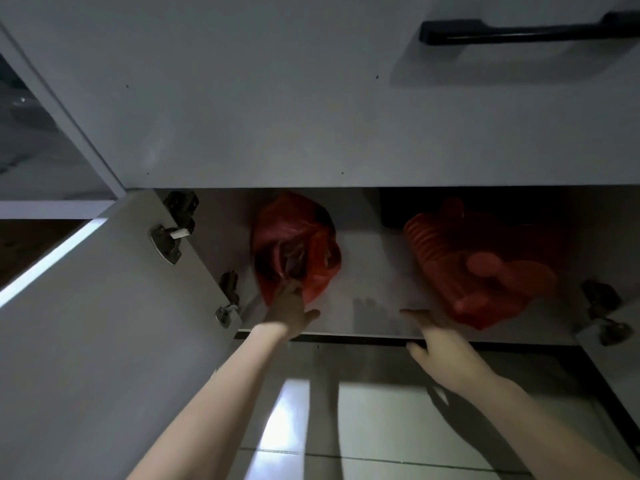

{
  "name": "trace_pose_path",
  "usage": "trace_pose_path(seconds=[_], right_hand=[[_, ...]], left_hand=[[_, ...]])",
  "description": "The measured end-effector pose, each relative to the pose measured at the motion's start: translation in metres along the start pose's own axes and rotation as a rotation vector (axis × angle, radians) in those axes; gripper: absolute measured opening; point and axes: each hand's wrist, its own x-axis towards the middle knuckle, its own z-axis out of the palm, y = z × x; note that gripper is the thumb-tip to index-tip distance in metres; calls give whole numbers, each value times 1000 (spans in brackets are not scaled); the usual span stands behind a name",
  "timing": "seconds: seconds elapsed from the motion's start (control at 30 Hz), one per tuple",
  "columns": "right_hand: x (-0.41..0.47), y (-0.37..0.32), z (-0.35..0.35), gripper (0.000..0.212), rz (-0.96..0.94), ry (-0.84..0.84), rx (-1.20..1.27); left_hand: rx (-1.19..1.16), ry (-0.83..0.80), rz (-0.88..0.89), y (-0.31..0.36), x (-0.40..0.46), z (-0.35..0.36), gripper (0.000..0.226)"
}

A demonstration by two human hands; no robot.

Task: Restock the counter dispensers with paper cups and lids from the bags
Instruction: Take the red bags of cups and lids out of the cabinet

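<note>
Red bags being fetched from the low cupboard

White cupboard shelf [374,282] carries both: right bag [485,268], showing stacked lids, near its right edge; left bag [294,244] toward the left. Left hand [291,310] touches that bag, grasp unclear; right hand [440,337], released, nears the other. Next: grip and lift out

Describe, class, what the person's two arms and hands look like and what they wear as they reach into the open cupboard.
Both forearms are bare up to the bottom edge of the picture: no sleeves show. The left hand and right hand wear no gloves. No watch or bracelet shows on either wrist; the dim light hides any rings on the fingers.
</note>
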Motion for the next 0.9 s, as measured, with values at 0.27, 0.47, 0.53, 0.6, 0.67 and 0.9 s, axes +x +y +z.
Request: trace_pose_path(seconds=[0.27,0.47,0.53,0.6,0.67,0.9], right_hand=[[-25,-12,13,55,-67,-16,-18],[-25,8,-13,64,-9,167,-223],[-12,25,-33,74,67,311,-217],[4,42,-55,78,142,405,-213],[22,58,-77,83,245,316,-264],[56,76,-93,90,324,193,-320]], left_hand=[[77,444,144,-13,-107,8,53],[-53,583,181,19,-80,-22,37],[16,367,236,35,-59,-25,57],[179,129,187,46,-42,-24,72],[371,35,128,51,-32,-21,74],[234,164,169,56,-26,-12,39]])
